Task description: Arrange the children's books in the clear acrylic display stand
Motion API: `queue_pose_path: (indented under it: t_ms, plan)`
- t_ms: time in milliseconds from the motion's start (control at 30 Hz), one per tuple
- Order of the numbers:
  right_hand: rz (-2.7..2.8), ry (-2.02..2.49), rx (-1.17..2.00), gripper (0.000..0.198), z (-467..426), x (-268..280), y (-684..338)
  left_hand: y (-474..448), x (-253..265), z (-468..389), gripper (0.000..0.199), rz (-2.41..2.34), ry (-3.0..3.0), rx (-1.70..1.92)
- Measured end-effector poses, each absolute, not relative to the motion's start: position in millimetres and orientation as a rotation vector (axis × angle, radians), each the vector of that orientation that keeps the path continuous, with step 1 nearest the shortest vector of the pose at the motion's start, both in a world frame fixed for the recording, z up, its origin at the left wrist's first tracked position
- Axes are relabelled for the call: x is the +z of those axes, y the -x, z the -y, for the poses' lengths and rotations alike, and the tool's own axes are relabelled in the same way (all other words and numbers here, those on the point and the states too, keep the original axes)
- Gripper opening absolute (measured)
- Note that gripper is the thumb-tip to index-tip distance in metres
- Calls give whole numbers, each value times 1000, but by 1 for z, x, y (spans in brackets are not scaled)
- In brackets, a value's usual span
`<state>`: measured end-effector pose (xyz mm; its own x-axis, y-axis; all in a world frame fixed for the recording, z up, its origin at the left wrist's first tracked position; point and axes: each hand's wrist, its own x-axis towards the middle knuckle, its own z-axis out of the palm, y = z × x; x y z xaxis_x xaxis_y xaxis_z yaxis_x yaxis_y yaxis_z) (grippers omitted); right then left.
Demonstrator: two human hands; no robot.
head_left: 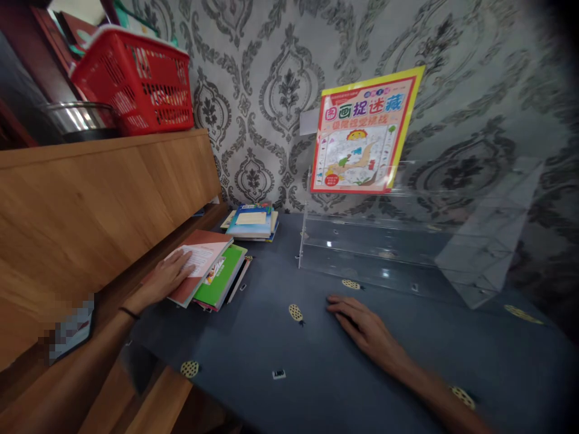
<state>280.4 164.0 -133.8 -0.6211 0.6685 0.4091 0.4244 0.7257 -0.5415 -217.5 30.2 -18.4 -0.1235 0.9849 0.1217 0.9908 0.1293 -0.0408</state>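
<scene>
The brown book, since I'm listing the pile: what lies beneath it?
A green book sticks out beneath the brown book, with edges of other books below. The parts it covers cannot be seen.

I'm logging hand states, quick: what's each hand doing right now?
Left hand: open, laid on the reddish-brown book atop a stack.
Right hand: open, fingers loosely bent, on or just above the dark tabletop, nothing visibly held.

The rack [384, 248] looks like clear, glossy plastic, the book [359, 138] standing in it has a shiny paper cover, the table [244, 343] looks smooth and matt, the basket [151, 90] plastic, the bowl [84, 120] polished metal, and the cabinet [113, 211] grained wood.
</scene>
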Motion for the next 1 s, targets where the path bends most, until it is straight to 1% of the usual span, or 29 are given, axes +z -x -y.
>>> queue_pose_path:
  t_ms: [100, 267, 300, 333, 433, 500, 600, 833, 1000]
  plan:
    - [2315, 825, 520, 32, -163, -132, -280, 225, -13, -7, 73, 2268, 2109, -2]
    - [2310, 801, 524, 31, -162, -131, -279, 232, -10, 31, 98, 2093, 2278, 127]
    - [2309, 799, 519, 31, -162, -131, -279, 231, -12, 34, 97, 2066, 2274, 122]
    - [2310, 798, 512, 31, -162, -131, -279, 229, -13, 35, 91, 2044, 2257, 101]
    - [2309, 798, 499, 31, -163, -132, -278, 221, -16, 35, 63, 1995, 2189, 4]
    - [2310, 800, 509, 30, -163, -132, -277, 216, -15, 33, 56, 1985, 2174, -38]
    - [2313, 810, 527, 29, -163, -129, -276, 212, -8, 33, 53, 2022, 2191, -112]
    - [2326, 828, 519, 29, -160, -125, -276, 205, 18, 36, 47, 2212, 2104, -456]
    - [2331, 821, 497, 31, -160, -126, -277, 204, 34, 27, 48, 2302, 1974, -713]
